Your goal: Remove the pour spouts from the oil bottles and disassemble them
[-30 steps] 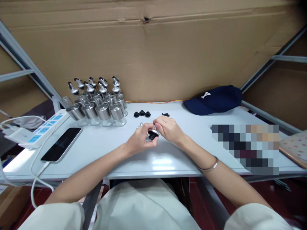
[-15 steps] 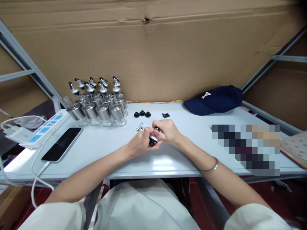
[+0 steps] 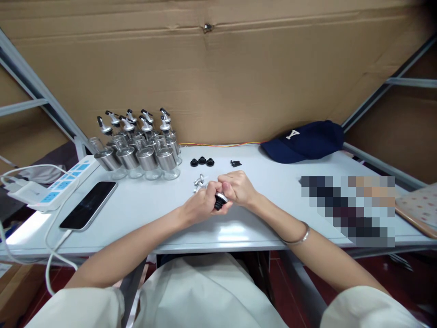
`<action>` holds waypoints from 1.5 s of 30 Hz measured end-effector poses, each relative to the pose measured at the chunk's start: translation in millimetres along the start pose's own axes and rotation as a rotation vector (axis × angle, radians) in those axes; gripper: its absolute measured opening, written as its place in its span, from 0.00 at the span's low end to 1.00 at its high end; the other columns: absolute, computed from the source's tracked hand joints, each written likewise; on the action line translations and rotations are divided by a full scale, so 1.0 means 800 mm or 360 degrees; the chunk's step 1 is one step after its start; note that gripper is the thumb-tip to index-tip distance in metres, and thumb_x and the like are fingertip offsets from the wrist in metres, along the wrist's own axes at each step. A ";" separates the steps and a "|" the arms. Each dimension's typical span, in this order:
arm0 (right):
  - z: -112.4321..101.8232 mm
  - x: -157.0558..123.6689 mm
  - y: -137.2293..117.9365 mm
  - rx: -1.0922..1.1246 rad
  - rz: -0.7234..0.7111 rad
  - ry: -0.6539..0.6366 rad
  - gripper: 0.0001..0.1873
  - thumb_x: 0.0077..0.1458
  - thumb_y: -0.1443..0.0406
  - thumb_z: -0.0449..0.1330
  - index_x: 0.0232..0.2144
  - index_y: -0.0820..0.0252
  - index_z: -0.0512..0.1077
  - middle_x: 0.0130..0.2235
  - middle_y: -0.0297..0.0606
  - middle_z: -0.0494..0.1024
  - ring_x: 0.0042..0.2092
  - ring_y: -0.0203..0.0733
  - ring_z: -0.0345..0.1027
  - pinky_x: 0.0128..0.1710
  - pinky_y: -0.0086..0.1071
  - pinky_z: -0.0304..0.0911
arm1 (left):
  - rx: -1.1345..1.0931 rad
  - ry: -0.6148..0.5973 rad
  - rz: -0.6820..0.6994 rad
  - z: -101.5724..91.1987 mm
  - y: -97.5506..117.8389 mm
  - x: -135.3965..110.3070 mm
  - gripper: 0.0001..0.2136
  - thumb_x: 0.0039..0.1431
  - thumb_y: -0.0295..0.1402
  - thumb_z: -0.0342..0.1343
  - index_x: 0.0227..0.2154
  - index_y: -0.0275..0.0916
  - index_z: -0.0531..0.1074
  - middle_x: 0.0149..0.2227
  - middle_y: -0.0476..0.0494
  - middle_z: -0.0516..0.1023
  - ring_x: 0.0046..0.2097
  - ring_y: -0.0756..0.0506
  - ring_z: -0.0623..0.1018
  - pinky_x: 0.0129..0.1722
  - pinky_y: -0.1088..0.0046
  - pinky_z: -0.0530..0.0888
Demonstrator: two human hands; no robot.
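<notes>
My left hand point(image 3: 202, 203) is closed around a pourer spout point(image 3: 220, 201); its black ribbed stopper and silver collar show between the fingers, pointing toward me. Against it presses my right hand point(image 3: 239, 188), fingers curled over the pourer's far end, which is hidden. Just beyond my left hand lie a few silver spout pieces point(image 3: 199, 179), partly covered by it. Farther back are three black rubber stoppers point(image 3: 202, 161) in a row and a small cluster of black parts point(image 3: 235, 163).
Several glass bottles with steel sleeves point(image 3: 147, 158) stand at the back left, the rear ones topped with pourers. At left are a phone point(image 3: 88, 206) and a power strip point(image 3: 68, 182). A navy cap point(image 3: 303, 142) lies at the back right, near a blurred patch.
My right hand has turned slightly over the pourer, hiding the dark bit that showed between its fingers. More of the silver pieces shows behind my left hand.
</notes>
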State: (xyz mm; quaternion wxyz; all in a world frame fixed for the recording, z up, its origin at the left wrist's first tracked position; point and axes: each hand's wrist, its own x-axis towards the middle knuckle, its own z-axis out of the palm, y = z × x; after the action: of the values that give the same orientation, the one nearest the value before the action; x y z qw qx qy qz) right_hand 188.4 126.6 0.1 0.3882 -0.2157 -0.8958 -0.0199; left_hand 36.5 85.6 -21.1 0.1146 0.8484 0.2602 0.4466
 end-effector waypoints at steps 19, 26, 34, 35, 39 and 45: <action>-0.012 0.006 0.000 -0.0151 -0.0073 0.0302 0.29 0.62 0.49 0.35 0.19 0.57 0.59 0.16 0.33 0.64 0.20 0.34 0.53 0.24 0.29 0.51 | -0.0569 -0.0108 -0.0325 -0.018 0.010 0.011 0.21 0.53 0.45 0.55 0.39 0.42 0.49 0.30 0.51 0.66 0.24 0.54 0.68 0.23 0.79 0.64; -0.018 0.010 -0.003 -0.0433 -0.0392 0.0425 0.24 0.57 0.47 0.48 0.21 0.59 0.62 0.18 0.32 0.64 0.21 0.33 0.53 0.24 0.28 0.51 | -0.0455 -0.0387 -0.0770 -0.035 0.016 0.026 0.21 0.43 0.49 0.61 0.29 0.36 0.63 0.22 0.54 0.61 0.25 0.53 0.61 0.24 0.78 0.59; -0.014 0.008 -0.004 -0.0546 -0.0531 0.0320 0.31 0.62 0.48 0.35 0.17 0.58 0.59 0.16 0.33 0.60 0.20 0.34 0.47 0.22 0.30 0.47 | -0.0381 -0.0568 -0.0779 -0.027 0.024 0.023 0.20 0.49 0.44 0.54 0.14 0.37 0.53 0.16 0.56 0.49 0.22 0.56 0.51 0.21 0.78 0.52; -0.014 0.007 -0.004 -0.0535 -0.0538 0.0309 0.31 0.62 0.49 0.34 0.16 0.58 0.58 0.16 0.33 0.60 0.19 0.34 0.46 0.22 0.30 0.47 | -0.0372 -0.0584 -0.0741 -0.026 0.024 0.022 0.18 0.50 0.41 0.52 0.14 0.37 0.54 0.16 0.56 0.50 0.21 0.56 0.52 0.21 0.78 0.53; -0.010 0.001 -0.009 -0.0201 -0.0321 0.0363 0.29 0.65 0.57 0.30 0.16 0.57 0.54 0.15 0.31 0.55 0.18 0.34 0.43 0.21 0.31 0.45 | -0.0299 -0.0604 -0.0589 -0.023 0.027 0.022 0.11 0.48 0.33 0.52 0.17 0.37 0.57 0.17 0.56 0.57 0.21 0.56 0.57 0.23 0.79 0.58; -0.009 0.007 -0.016 0.0477 0.0509 0.0412 0.24 0.64 0.55 0.36 0.20 0.57 0.55 0.19 0.31 0.58 0.21 0.33 0.51 0.23 0.29 0.51 | -0.0211 -0.0524 -0.0505 -0.027 0.025 0.020 0.12 0.53 0.39 0.54 0.22 0.37 0.62 0.20 0.53 0.68 0.22 0.55 0.65 0.25 0.80 0.63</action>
State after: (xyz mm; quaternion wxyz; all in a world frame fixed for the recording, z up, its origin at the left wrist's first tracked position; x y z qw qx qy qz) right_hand 184.6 115.6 11.1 0.5256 -0.2903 -0.7860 0.1472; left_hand 32.9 77.0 11.2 0.2796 0.8488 0.3383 0.2948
